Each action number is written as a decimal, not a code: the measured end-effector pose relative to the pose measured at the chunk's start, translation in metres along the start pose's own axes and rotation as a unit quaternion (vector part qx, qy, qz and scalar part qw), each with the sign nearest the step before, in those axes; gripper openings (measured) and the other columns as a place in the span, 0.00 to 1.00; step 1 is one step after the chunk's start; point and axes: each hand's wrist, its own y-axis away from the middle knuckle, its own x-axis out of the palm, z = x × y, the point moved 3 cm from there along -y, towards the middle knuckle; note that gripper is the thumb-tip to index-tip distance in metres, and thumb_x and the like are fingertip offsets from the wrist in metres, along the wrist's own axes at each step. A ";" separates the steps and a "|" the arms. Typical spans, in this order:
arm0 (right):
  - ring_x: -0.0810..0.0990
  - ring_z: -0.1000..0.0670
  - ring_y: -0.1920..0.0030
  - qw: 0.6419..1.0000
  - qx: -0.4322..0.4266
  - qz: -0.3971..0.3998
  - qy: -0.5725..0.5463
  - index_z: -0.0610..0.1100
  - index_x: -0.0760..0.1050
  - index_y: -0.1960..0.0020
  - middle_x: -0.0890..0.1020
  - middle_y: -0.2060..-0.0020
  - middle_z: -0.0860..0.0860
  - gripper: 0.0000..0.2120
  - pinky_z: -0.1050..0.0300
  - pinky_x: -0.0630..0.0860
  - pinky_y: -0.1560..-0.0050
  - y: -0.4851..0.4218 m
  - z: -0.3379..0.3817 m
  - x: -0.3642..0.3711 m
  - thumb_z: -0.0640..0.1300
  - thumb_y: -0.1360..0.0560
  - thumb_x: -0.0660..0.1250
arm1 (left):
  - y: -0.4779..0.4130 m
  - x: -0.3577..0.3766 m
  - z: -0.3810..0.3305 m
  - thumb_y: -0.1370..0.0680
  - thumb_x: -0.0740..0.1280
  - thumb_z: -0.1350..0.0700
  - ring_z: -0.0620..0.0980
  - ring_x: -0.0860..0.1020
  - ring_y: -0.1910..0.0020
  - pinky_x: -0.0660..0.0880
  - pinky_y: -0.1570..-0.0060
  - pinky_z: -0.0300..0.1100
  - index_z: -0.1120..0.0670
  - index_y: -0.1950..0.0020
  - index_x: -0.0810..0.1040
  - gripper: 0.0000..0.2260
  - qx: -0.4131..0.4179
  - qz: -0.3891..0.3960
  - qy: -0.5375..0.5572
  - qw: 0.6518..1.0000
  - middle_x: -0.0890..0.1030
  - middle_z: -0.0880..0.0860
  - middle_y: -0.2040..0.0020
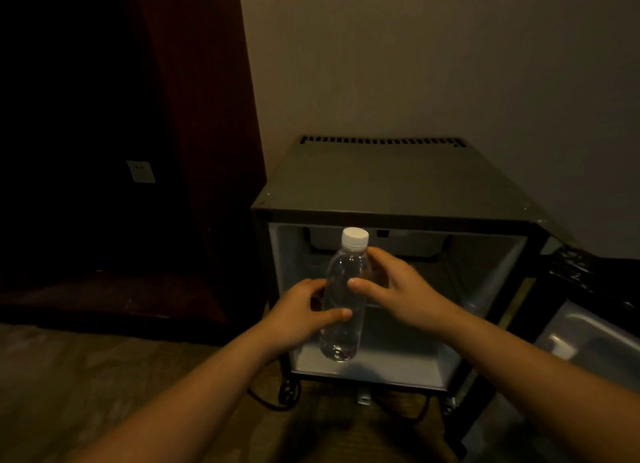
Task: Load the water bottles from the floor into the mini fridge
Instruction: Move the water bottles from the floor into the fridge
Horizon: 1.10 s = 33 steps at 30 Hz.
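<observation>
Probably full, the water bottle [343, 300] looks weighty, smooth and slightly squashy. Left grip [304, 319] and right grip [396, 289] both wrap its middle, sensibly, before the open mini fridge [398, 185].

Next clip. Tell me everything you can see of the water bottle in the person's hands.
The water bottle is clear plastic with a white ribbed screw cap that is on; no label shows. It is held nearly upright, cap leaning slightly right, in front of the open mini fridge. The left hand grips its middle from the left and the right hand grips its upper part from the right. The dim light hides how full it is.
</observation>
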 end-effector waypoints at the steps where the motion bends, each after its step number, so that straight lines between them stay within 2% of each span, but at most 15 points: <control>1: 0.79 0.61 0.46 1.000 0.009 -0.012 0.008 0.52 0.69 0.38 0.79 0.48 0.58 0.18 0.63 0.76 0.44 -0.001 -0.013 0.002 0.45 0.26 0.68 | -0.006 0.006 0.007 0.28 0.70 0.55 0.48 0.78 0.42 0.74 0.38 0.46 0.52 0.39 0.75 0.18 -0.006 0.009 0.017 1.000 0.79 0.53 0.41; 4: 0.78 0.56 0.44 0.998 0.041 -0.033 0.036 0.51 0.69 0.36 0.80 0.45 0.56 0.20 0.56 0.75 0.41 -0.004 -0.050 0.015 0.48 0.27 0.68 | -0.020 0.024 0.035 0.26 0.68 0.56 0.46 0.78 0.43 0.75 0.40 0.42 0.53 0.38 0.75 0.16 -0.031 0.028 0.036 0.998 0.80 0.52 0.43; 7: 0.78 0.59 0.46 0.997 0.069 -0.023 0.021 0.55 0.68 0.39 0.78 0.51 0.62 0.18 0.61 0.75 0.45 -0.005 -0.081 0.034 0.47 0.27 0.69 | -0.029 0.042 0.065 0.25 0.68 0.57 0.38 0.78 0.50 0.74 0.51 0.27 0.53 0.38 0.75 0.16 -0.044 0.046 0.033 0.997 0.80 0.48 0.47; 8: 0.78 0.60 0.47 0.997 0.077 -0.023 0.022 0.56 0.68 0.40 0.77 0.52 0.63 0.18 0.62 0.74 0.46 -0.005 -0.091 0.040 0.47 0.27 0.69 | -0.031 0.046 0.074 0.25 0.68 0.57 0.36 0.77 0.53 0.73 0.54 0.25 0.53 0.38 0.75 0.16 -0.050 0.049 0.023 0.997 0.80 0.47 0.49; 10: 0.78 0.59 0.48 0.994 0.098 -0.017 0.034 0.55 0.69 0.39 0.78 0.52 0.62 0.19 0.61 0.75 0.47 -0.009 -0.112 0.051 0.48 0.28 0.69 | -0.037 0.054 0.097 0.26 0.68 0.56 0.40 0.78 0.56 0.72 0.57 0.27 0.54 0.40 0.76 0.15 -0.068 0.050 -0.001 0.996 0.81 0.50 0.51; 13: 0.77 0.55 0.43 0.990 0.132 0.007 0.057 0.51 0.66 0.34 0.78 0.42 0.56 0.25 0.56 0.75 0.42 -0.015 -0.140 0.068 0.50 0.28 0.69 | -0.044 0.065 0.128 0.26 0.68 0.55 0.43 0.77 0.58 0.71 0.59 0.30 0.56 0.43 0.77 0.12 -0.101 0.052 -0.015 0.993 0.81 0.52 0.55; 17: 0.75 0.54 0.38 0.987 0.147 0.035 0.056 0.51 0.65 0.32 0.76 0.38 0.54 0.26 0.54 0.73 0.37 -0.021 -0.169 0.089 0.48 0.28 0.69 | -0.047 0.081 0.164 0.25 0.67 0.55 0.50 0.80 0.52 0.76 0.49 0.43 0.52 0.42 0.76 0.12 -0.147 0.055 0.001 0.988 0.82 0.54 0.53; 19: 0.75 0.54 0.38 0.985 0.160 0.039 0.052 0.51 0.65 0.33 0.76 0.38 0.54 0.26 0.55 0.73 0.37 -0.024 -0.182 0.098 0.48 0.28 0.69 | -0.048 0.086 0.179 0.24 0.66 0.54 0.49 0.80 0.51 0.77 0.46 0.45 0.51 0.40 0.75 0.13 -0.158 0.052 0.003 0.986 0.82 0.54 0.51; 23: 0.74 0.53 0.37 0.983 0.176 0.036 0.039 0.51 0.65 0.33 0.76 0.37 0.53 0.26 0.54 0.73 0.37 -0.031 -0.202 0.112 0.48 0.28 0.70 | -0.050 0.095 0.201 0.23 0.64 0.54 0.46 0.80 0.50 0.77 0.46 0.42 0.50 0.37 0.73 0.15 -0.166 0.037 0.015 0.985 0.82 0.52 0.50; 28: 0.76 0.50 0.39 0.986 0.164 0.021 0.034 0.49 0.68 0.34 0.78 0.39 0.50 0.26 0.52 0.74 0.37 -0.052 -0.212 0.120 0.46 0.29 0.71 | -0.055 0.097 0.216 0.22 0.62 0.57 0.49 0.77 0.43 0.73 0.40 0.42 0.55 0.34 0.72 0.16 -0.195 -0.054 0.053 0.978 0.79 0.54 0.42; 30: 0.76 0.50 0.39 0.987 0.157 0.021 0.021 0.49 0.68 0.35 0.77 0.39 0.49 0.25 0.54 0.73 0.37 -0.060 -0.212 0.124 0.43 0.29 0.71 | -0.056 0.098 0.217 0.22 0.61 0.59 0.46 0.75 0.40 0.71 0.39 0.40 0.56 0.32 0.69 0.17 -0.197 -0.070 0.066 0.976 0.77 0.52 0.39; 33: 0.75 0.52 0.38 0.986 0.161 0.031 -0.016 0.48 0.68 0.35 0.76 0.38 0.49 0.24 0.58 0.70 0.37 -0.067 -0.213 0.129 0.41 0.28 0.70 | -0.056 0.100 0.219 0.21 0.60 0.59 0.43 0.71 0.39 0.68 0.37 0.40 0.53 0.30 0.66 0.19 -0.197 -0.079 0.080 0.974 0.73 0.46 0.39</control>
